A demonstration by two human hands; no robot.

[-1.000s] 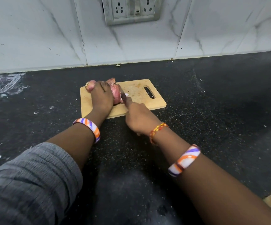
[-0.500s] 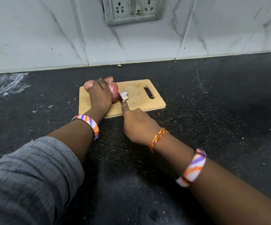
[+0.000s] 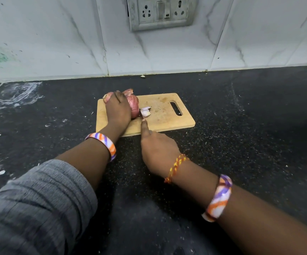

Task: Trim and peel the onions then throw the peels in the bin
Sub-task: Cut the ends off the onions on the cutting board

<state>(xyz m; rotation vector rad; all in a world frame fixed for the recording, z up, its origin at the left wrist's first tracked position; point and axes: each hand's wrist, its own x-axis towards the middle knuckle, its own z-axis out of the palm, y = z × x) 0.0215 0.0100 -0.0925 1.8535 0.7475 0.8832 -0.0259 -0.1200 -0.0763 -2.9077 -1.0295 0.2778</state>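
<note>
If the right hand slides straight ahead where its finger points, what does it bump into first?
The right hand points its finger up the wooden cutting board. First it would probably meet the small cut-off white and purple onion end, lying beside the red onion under the left hand.

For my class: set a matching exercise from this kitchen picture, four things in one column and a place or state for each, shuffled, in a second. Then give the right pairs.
Things
1. onion
2. cut-off onion end
3. cutting board
4. power socket

Places or states
A. fixed on the tiled wall
B. lies flat on the dark counter
C. held under the left hand
D. lies loose on the board, right of the onion

Pairs: 1-C, 2-D, 3-B, 4-A
</note>
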